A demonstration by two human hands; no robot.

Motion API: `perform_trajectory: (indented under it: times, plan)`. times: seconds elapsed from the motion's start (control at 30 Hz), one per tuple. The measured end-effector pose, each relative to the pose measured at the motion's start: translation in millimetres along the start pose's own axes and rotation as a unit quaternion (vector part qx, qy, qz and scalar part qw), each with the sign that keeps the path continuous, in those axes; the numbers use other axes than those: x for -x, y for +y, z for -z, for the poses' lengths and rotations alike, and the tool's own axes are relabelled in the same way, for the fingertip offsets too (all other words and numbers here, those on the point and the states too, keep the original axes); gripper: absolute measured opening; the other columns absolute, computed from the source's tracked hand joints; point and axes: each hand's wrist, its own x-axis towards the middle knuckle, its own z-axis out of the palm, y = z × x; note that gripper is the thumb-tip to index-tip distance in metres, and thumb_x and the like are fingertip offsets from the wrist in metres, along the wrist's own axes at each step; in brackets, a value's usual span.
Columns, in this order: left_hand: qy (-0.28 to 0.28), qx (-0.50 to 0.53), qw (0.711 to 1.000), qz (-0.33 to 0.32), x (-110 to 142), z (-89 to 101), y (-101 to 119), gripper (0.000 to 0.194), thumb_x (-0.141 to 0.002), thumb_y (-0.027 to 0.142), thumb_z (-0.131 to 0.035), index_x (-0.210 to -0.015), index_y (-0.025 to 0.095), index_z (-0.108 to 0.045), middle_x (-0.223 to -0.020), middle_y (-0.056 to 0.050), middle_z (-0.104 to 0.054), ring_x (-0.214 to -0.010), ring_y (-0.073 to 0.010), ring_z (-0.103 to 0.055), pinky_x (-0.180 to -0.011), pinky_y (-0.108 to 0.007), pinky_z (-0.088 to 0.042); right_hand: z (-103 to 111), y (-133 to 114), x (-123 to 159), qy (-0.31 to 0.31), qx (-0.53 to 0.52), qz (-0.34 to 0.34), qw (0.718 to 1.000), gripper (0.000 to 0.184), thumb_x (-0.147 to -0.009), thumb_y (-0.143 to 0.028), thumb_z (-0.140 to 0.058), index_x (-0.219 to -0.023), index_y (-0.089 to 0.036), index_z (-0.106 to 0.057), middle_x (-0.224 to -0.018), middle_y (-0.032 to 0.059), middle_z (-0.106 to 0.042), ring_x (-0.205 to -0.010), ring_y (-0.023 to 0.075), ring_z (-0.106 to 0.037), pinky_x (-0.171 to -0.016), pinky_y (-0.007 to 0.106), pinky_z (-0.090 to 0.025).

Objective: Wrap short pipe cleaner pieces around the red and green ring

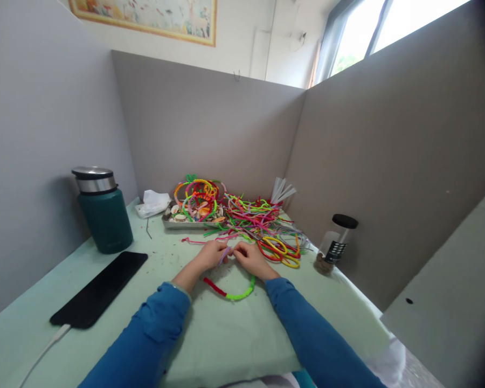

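Observation:
My left hand (pixel 212 255) and my right hand (pixel 248 257) meet fingertip to fingertip over the middle of the table. A purple pipe cleaner (pixel 223 256) runs through the pinched fingers of my left hand. The fingers of my right hand are also pinched, close to the purple strand's end; what lies between them is too small to make out. Below them curves a wrapped hoop piece (pixel 239 297), red at its left end and bright green along the rest. Its upper right part disappears behind my right hand.
Behind my hands are a metal tray (pixel 194 225) of shells and coloured hoops, and a heap of pipe cleaners (pixel 254 213). A green bottle (pixel 105 215), a phone (pixel 101 291) and tissues (pixel 154 202) stand left. Scissors (pixel 255 235) lie by the heap; a clear jar (pixel 334 245) stands right.

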Motion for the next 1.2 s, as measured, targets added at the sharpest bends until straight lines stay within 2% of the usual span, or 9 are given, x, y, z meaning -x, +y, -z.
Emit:
perform_trajectory:
  times: [0.13,0.3,0.5,0.6,0.67,0.73,0.83,0.97,1.2]
  plan:
    - [0.002,0.037,0.999,0.029,1,-0.3,3,0.052,-0.078,0.059,-0.040,-0.075,0.013,-0.065,-0.061,-0.002,-0.062,-0.038,-0.0083,-0.042,-0.040,-0.022,-0.032,0,-1,1,0.003,-0.011,0.011,1.000,0.013,-0.080,-0.021,-0.049,-0.071,-0.017,-0.058,-0.062,-0.0025,-0.055,-0.056,0.0097,-0.045,-0.054,0.021,-0.032]
    - [0.011,0.072,0.996,0.059,1,0.7,6,0.076,-0.075,0.074,-0.021,-0.065,0.012,-0.063,-0.057,-0.005,-0.062,-0.039,-0.0102,-0.046,-0.043,-0.023,-0.037,-1,-2,1,0.000,-0.016,0.014,1.000,0.011,-0.079,-0.019,-0.050,-0.070,-0.017,-0.057,-0.062,-0.0026,-0.055,-0.055,0.0095,-0.045,-0.053,0.021,-0.032]
    - [-0.041,0.138,0.987,0.068,3,7.3,11,0.084,-0.073,0.076,-0.011,-0.062,0.010,-0.062,-0.051,-0.007,-0.057,-0.040,-0.0105,-0.047,-0.045,-0.023,-0.038,0,-1,1,-0.004,-0.015,0.010,1.000,0.013,-0.080,-0.023,-0.051,-0.073,-0.017,-0.059,-0.065,-0.0008,-0.058,-0.057,0.0102,-0.047,-0.055,0.021,-0.033]
    - [-0.038,0.116,0.991,0.053,5,8.4,10,0.072,-0.074,0.073,-0.028,-0.062,0.010,-0.063,-0.049,-0.005,-0.056,-0.041,-0.0103,-0.047,-0.045,-0.022,-0.037,0,-1,1,-0.009,-0.012,0.009,1.000,0.013,-0.081,-0.022,-0.050,-0.074,-0.017,-0.059,-0.064,-0.0010,-0.058,-0.057,0.0102,-0.047,-0.055,0.021,-0.033]
    - [-0.042,0.090,0.995,0.022,6,7.6,8,0.057,-0.069,0.065,-0.050,-0.061,0.010,-0.062,-0.048,-0.004,-0.055,-0.042,-0.0096,-0.046,-0.044,-0.022,-0.035,0,-1,1,-0.011,-0.007,0.007,1.000,0.012,-0.080,-0.021,-0.050,-0.073,-0.017,-0.059,-0.064,-0.0012,-0.058,-0.057,0.0100,-0.047,-0.055,0.021,-0.032]
    - [-0.047,0.087,0.995,0.002,6,6.0,5,0.045,-0.067,0.054,-0.060,-0.062,0.010,-0.061,-0.050,-0.003,-0.055,-0.042,-0.0086,-0.045,-0.043,-0.021,-0.034,0,-1,1,-0.010,-0.001,0.005,1.000,0.011,-0.080,-0.021,-0.051,-0.073,-0.017,-0.059,-0.065,-0.0012,-0.058,-0.058,0.0101,-0.047,-0.054,0.021,-0.032]
    - [-0.045,0.091,0.995,0.001,4,2.8,2,0.036,-0.070,0.045,-0.059,-0.063,0.010,-0.060,-0.052,-0.003,-0.055,-0.040,-0.0072,-0.043,-0.041,-0.020,-0.033,0,-1,1,-0.003,0.004,0.006,1.000,0.012,-0.080,-0.022,-0.051,-0.072,-0.017,-0.058,-0.063,-0.0015,-0.057,-0.058,0.0099,-0.047,-0.054,0.020,-0.032]
    - [-0.038,0.077,0.996,0.013,2,-1.1,0,0.032,-0.073,0.042,-0.054,-0.064,0.012,-0.056,-0.047,0.000,-0.053,-0.036,-0.0074,-0.042,-0.038,-0.020,-0.031,-1,0,1,-0.005,0.009,0.005,1.000,0.013,-0.081,-0.022,-0.051,-0.072,-0.017,-0.058,-0.062,-0.0019,-0.056,-0.056,0.0092,-0.046,-0.053,0.020,-0.031]
    - [-0.009,0.058,0.997,0.041,4,-1.8,8,0.021,-0.075,0.032,-0.049,-0.066,0.013,-0.055,-0.037,0.003,-0.046,-0.032,-0.0087,-0.040,-0.036,-0.019,-0.027,-2,2,2,-0.010,0.024,0.007,1.000,0.014,-0.082,-0.024,-0.050,-0.074,-0.017,-0.060,-0.062,-0.0011,-0.057,-0.055,0.0094,-0.046,-0.053,0.020,-0.030]
